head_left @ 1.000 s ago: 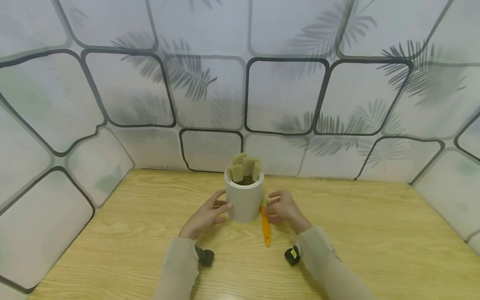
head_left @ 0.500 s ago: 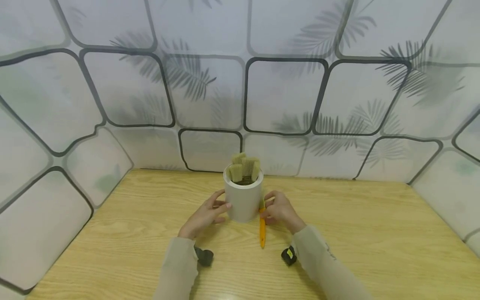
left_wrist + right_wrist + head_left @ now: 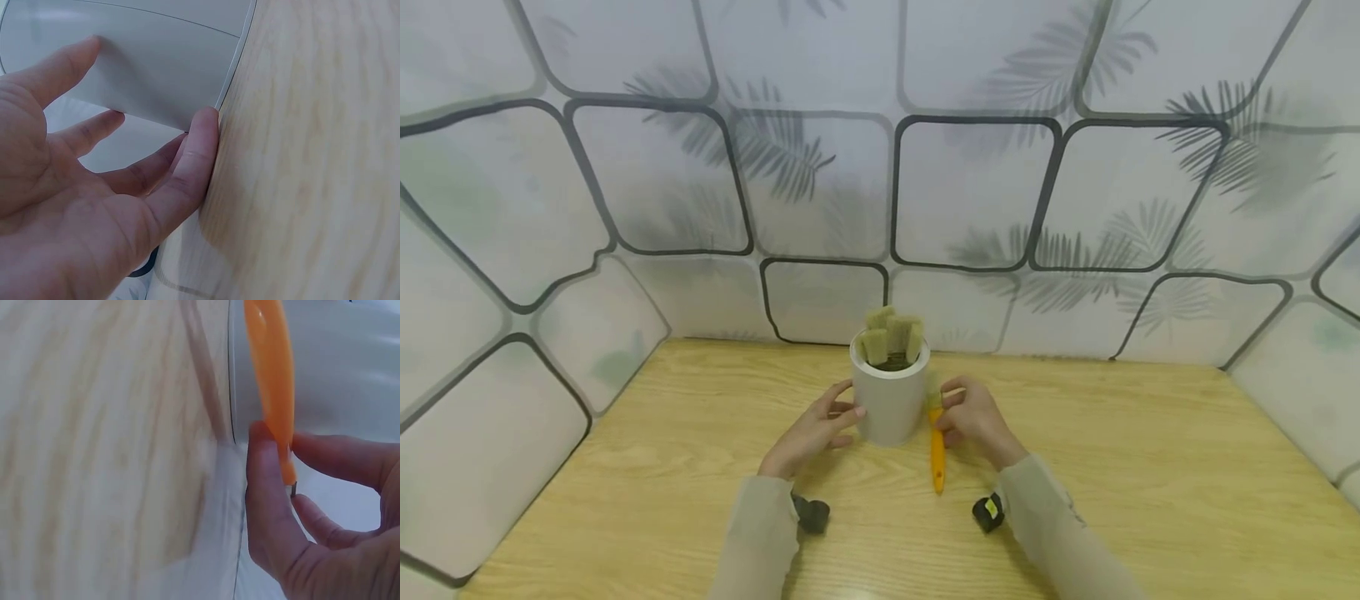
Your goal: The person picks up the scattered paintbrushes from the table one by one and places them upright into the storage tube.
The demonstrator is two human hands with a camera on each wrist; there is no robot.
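A white cylindrical pot (image 3: pixel 889 410) stands upright on the table, several pale bristle heads (image 3: pixel 897 335) poking out of its top. My left hand (image 3: pixel 811 430) rests its fingertips against the pot's left side, the fingers spread and only slightly bent; the thumb touches the wall in the left wrist view. To the pot's right, my right hand (image 3: pixel 977 422) pinches a paintbrush (image 3: pixel 937 454) near the top of its orange handle. The handle's free end points toward me, bristles away. In the right wrist view, thumb and fingers meet across the handle (image 3: pixel 275 375).
The wooden table (image 3: pixel 1112 467) spreads out on both sides of the pot. Behind it rises a pale wall covering (image 3: pixel 970 192) printed with dark outlines and leaves. Black wrist cameras (image 3: pixel 988 512) sit under both sleeves.
The paintbrush in my right hand shifted a little left, then back right, slightly away from the pot. Its handle has straightened from a slant. My left hand keeps its place on the pot.
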